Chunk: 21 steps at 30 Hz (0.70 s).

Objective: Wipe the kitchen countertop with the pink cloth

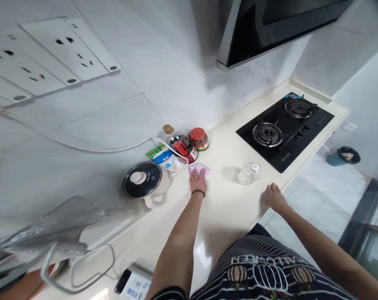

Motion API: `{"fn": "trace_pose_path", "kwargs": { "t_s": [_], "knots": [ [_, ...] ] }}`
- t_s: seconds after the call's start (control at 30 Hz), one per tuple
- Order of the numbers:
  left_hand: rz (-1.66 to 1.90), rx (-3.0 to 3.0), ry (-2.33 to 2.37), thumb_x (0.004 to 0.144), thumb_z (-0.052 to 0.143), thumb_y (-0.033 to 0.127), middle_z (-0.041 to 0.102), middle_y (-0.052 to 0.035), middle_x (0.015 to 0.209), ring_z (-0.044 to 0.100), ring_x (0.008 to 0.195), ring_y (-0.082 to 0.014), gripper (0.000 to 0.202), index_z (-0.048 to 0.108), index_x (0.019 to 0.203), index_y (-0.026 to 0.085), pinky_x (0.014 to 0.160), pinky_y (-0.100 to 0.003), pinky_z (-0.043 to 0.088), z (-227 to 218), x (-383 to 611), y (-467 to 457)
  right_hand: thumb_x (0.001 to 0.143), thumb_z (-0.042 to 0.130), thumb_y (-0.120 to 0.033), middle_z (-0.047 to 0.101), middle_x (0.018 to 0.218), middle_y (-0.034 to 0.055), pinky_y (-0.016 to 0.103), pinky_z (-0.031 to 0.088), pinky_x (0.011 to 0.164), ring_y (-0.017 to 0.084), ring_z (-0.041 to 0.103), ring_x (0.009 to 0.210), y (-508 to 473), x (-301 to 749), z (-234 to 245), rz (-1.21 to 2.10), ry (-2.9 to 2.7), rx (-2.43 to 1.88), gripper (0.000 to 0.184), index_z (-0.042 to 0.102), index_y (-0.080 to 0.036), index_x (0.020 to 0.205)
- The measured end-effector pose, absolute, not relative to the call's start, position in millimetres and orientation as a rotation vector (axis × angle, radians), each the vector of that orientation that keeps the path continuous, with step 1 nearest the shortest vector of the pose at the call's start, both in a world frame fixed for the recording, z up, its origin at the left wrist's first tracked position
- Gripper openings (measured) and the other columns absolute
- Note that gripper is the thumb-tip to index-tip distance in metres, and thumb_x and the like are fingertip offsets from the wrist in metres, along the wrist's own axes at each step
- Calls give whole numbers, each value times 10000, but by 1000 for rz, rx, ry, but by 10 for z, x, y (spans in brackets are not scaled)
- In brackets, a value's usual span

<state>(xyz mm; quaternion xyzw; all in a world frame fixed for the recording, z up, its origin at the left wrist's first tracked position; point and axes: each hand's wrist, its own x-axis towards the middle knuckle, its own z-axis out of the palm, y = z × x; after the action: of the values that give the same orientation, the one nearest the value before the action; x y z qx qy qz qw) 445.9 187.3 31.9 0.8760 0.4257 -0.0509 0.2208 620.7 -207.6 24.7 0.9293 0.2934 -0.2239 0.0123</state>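
My left hand lies flat on a pink cloth, pressing it onto the cream countertop; a dark band circles its wrist. My right hand rests on the counter's front edge, fingers loosely spread, holding nothing. A clear glass jar lies on its side between the two hands, closer to the right one.
Behind the cloth stand a small electric pot with a black lid, a blue and white packet, a jar with a red clip and a red-lidded jar. A black gas hob sits farther right. A bin stands on the floor.
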Motion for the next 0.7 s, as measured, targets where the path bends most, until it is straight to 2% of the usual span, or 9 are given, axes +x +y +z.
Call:
{"fn": "trace_pose_path", "kwargs": {
  "t_s": [0.13, 0.27, 0.37, 0.47, 0.6, 0.7],
  "knots": [
    [-156, 2468, 1051, 948, 455, 104, 269, -163, 1768, 145, 1661, -348, 664, 492, 1597, 240, 1311, -600, 228, 233, 4484, 1300, 815, 711, -250, 352, 1696, 264, 536, 363, 1237, 423, 314, 1576, -2089, 6215, 242, -689, 920, 2914, 827, 440, -89, 1579],
    [-141, 2568, 579, 942, 439, 79, 333, -127, 1750, 180, 1657, -327, 658, 553, 1556, 286, 1306, -611, 254, 69, 4381, 335, 801, 724, -276, 400, 1668, 256, 554, 359, 1226, 432, 336, 1556, -2080, 6228, 265, -692, 934, 2907, 835, 451, -114, 1573],
    [-118, 2582, 150, 966, 483, 144, 332, -76, 1757, 186, 1657, -321, 616, 559, 1548, 331, 1303, -601, 278, -37, 4234, -275, 806, 714, -281, 444, 1633, 272, 562, 323, 1244, 436, 331, 1556, -2057, 6235, 307, -693, 970, 2873, 817, 458, -89, 1558],
    [-113, 2563, -119, 986, 552, 253, 344, -50, 1753, 201, 1655, -308, 538, 597, 1514, 346, 1319, -548, 276, -84, 4049, -499, 813, 701, -273, 445, 1620, 293, 553, 317, 1247, 429, 334, 1554, -2054, 6235, 347, -685, 996, 2860, 811, 452, -52, 1552],
    [-135, 2603, 130, 1002, 510, 213, 376, -44, 1736, 262, 1638, -288, 532, 614, 1497, 379, 1306, -537, 303, -72, 3598, -202, 808, 704, -276, 414, 1629, 292, 525, 352, 1220, 420, 360, 1533, -2100, 6240, 351, -682, 990, 2898, 802, 467, -59, 1543],
    [-191, 2612, 624, 1000, 441, 161, 388, -104, 1725, 279, 1629, -316, 572, 603, 1518, 339, 1302, -586, 274, 1, 3081, 252, 805, 685, -289, 436, 1606, 276, 528, 346, 1217, 420, 366, 1520, -2135, 6259, 306, -690, 1000, 2914, 787, 476, -75, 1533]
  ]
}}
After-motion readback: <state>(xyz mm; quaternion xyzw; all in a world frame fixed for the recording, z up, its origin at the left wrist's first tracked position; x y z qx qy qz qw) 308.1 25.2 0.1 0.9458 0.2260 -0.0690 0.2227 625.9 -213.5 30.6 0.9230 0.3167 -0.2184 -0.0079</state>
